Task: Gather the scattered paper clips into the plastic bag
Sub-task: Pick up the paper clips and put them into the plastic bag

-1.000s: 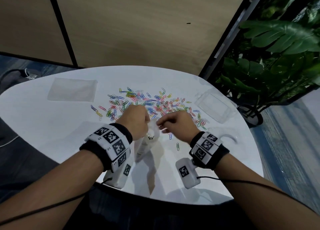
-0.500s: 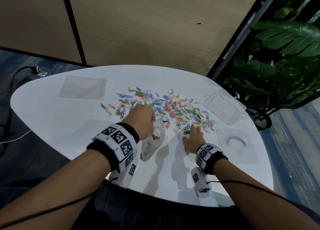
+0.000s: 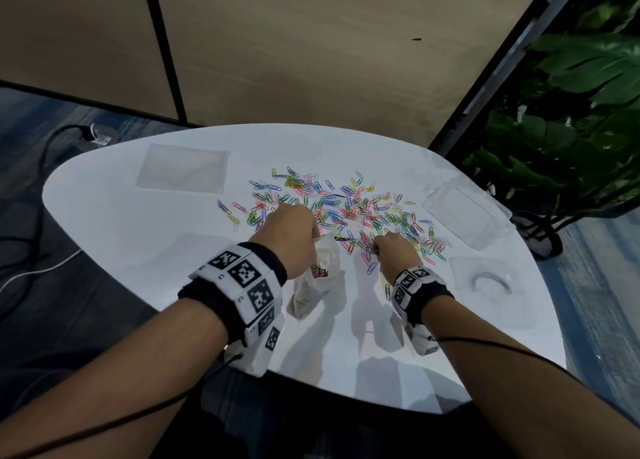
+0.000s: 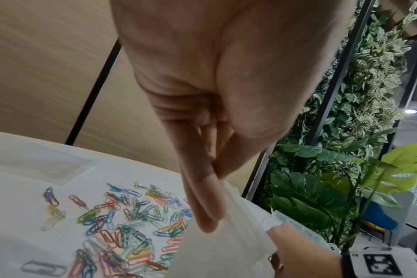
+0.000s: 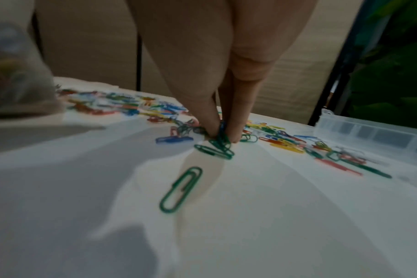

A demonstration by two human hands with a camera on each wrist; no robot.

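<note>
At the table's (image 3: pixel 104 223) centre, the left hand (image 3: pixel 294 237) pinches the plastic bag (image 3: pixel 320 278) open while the right hand (image 3: pixel 394 251), at its three o'clock, nips green paper clips (image 5: pixel 220 144); next, probably carry them bagward.

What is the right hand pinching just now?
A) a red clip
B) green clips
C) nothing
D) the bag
B: in the right wrist view the right hand's fingertips pinch green clips against the table.
</note>
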